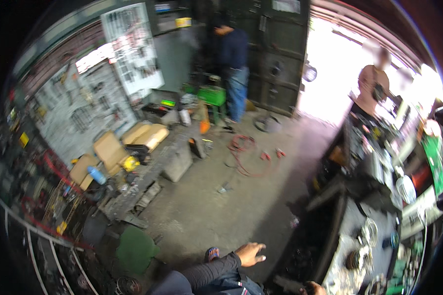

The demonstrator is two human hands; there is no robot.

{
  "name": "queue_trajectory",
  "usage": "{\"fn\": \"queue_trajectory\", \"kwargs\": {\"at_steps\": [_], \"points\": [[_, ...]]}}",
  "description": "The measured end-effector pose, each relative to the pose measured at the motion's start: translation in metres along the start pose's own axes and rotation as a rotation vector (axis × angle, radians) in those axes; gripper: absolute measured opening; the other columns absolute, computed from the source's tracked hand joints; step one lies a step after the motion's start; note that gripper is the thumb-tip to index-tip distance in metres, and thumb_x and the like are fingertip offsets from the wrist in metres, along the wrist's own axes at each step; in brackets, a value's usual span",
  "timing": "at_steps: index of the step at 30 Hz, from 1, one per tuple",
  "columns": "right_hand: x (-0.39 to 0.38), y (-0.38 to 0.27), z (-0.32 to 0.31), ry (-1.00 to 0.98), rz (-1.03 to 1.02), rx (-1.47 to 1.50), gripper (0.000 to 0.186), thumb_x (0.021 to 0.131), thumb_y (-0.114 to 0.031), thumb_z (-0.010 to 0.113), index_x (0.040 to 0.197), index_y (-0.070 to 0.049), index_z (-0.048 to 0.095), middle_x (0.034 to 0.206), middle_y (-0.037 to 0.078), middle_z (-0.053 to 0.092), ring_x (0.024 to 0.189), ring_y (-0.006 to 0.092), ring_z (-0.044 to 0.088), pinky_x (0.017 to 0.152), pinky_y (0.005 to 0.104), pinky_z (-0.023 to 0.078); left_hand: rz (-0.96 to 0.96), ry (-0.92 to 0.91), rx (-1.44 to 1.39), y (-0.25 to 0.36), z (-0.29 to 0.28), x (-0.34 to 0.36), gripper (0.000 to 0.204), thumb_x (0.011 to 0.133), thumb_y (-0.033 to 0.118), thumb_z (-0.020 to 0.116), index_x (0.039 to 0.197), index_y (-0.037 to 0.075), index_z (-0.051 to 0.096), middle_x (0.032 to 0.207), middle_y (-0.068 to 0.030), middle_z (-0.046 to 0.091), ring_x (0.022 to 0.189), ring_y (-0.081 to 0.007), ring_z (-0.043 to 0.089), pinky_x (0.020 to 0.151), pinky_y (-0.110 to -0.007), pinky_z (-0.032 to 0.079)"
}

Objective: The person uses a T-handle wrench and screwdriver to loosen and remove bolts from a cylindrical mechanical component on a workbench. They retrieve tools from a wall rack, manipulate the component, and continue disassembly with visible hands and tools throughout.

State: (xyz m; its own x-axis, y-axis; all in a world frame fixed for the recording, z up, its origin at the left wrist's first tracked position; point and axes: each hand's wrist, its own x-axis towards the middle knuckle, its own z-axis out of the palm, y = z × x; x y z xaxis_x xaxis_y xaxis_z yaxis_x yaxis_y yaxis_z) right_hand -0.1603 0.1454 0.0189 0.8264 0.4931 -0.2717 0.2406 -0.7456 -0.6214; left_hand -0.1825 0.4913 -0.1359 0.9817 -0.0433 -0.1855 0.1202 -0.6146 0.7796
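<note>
L hand [250, 254] empty, spread, over floor [197, 201]; R hand [314, 288] nearer counter [348, 219], metal parts [354, 260] fwd-right of it; R grip can't tell

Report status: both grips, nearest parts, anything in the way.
Left grip open, empty, above floor. Right grip mostly cut off, contents unclear. Metal parts on right-hand workbench. Red cord looped on floor ahead.

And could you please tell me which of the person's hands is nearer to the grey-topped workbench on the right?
The right hand: it shows at the lower edge, just left of the workbench. The left hand is farther left, above the floor.
</note>
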Motion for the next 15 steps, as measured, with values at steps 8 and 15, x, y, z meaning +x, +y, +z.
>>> {"fn": "queue_trajectory", "kwargs": {"at_steps": [8, 15], "points": [[0.224, -0.013, 0.194, -0.247, -0.064, 0.168, 0.026, 0.088, -0.024, 0.077, 0.107, -0.006, 0.077, 0.099, 0.016, 0.077, 0.092, 0.0314, 0.072, 0.082, 0.0419, 0.056, -0.442, 0.167, 0.087, -0.188, -0.183, -0.099, 0.058, 0.096, 0.042, 0.067, 0.137, 0.003, 0.06, 0.127, -0.0223, 0.068, 0.118, -0.0393, 0.065, 0.101, -0.048, 0.051], [0.415, -0.046, 0.304, -0.392, 0.297, 0.236, 0.026, 0.087, -0.028, 0.076, 0.102, -0.007, 0.077, 0.092, 0.013, 0.076, 0.083, 0.0275, 0.07, 0.076, 0.0423, 0.055, -0.576, 0.372, -0.089, -0.284, -0.319, -0.096, 0.063, 0.096, 0.048, 0.067, 0.136, -0.001, 0.06, 0.116, -0.0235, 0.072, 0.11, -0.038, 0.069, 0.095, -0.047, 0.053]]}}
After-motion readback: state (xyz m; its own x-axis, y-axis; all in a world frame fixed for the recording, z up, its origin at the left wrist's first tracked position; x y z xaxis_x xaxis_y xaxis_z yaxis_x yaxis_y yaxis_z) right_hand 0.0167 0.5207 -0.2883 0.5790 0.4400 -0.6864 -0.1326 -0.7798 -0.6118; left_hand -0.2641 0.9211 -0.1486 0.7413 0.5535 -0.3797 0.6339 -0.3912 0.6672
